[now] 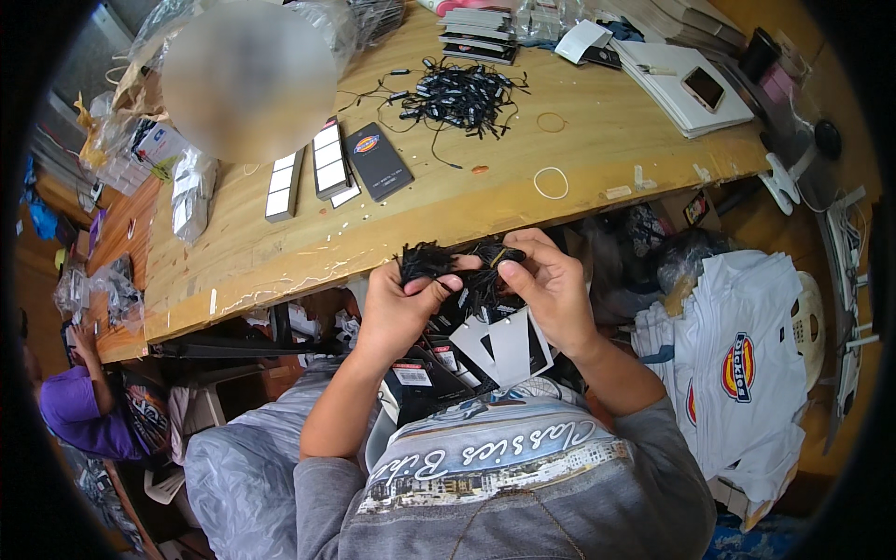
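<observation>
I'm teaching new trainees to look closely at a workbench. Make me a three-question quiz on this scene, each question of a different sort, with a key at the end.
1. Short answer: What is the phone lying on?

2. True or false: The white shirts are piled on the person's right.

3. Fill the gap: The left hand and the right hand both hold black ____.

Key:
1. A stack of white sheets.
2. True.
3. Cords.
</observation>
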The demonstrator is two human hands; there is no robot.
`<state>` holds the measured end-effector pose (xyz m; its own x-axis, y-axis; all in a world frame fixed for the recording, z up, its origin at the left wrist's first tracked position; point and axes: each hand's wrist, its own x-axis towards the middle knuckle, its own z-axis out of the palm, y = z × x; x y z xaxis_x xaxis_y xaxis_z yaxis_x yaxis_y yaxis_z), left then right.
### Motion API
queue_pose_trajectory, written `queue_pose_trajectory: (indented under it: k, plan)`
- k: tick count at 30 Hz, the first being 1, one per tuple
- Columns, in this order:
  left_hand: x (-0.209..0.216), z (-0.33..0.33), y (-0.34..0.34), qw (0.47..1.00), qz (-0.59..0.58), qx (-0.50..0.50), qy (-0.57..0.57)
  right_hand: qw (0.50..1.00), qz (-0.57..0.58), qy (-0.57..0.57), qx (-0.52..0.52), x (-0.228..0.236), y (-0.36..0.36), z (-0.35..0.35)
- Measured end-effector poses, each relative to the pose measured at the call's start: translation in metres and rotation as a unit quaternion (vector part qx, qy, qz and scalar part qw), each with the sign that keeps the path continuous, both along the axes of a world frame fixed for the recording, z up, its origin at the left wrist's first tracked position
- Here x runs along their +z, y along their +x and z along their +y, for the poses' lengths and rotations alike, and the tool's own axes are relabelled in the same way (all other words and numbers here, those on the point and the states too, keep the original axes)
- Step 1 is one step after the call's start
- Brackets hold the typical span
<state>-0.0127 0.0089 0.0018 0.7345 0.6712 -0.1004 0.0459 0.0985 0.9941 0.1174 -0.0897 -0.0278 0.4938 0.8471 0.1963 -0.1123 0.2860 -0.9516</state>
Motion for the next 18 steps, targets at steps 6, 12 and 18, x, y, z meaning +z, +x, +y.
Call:
queue_pose_trajectory:
  k: [6, 12, 18]
  plan:
    - [-0.010, 0.002, 0.004, 0.989, -0.050, 0.130, -0.056, 0.998, -0.046, -0.048, -0.002, 0.004, -0.001, 0.000]
    - [-0.003, -0.003, 0.008, 0.997, -0.021, 0.080, 0.011, 0.971, -0.225, -0.077, -0.029, 0.010, -0.004, 0.005]
    - [-0.007, -0.002, 0.006, 0.996, -0.004, 0.072, 0.052, 0.949, -0.307, -0.055, -0.043, 0.014, -0.005, 0.009]
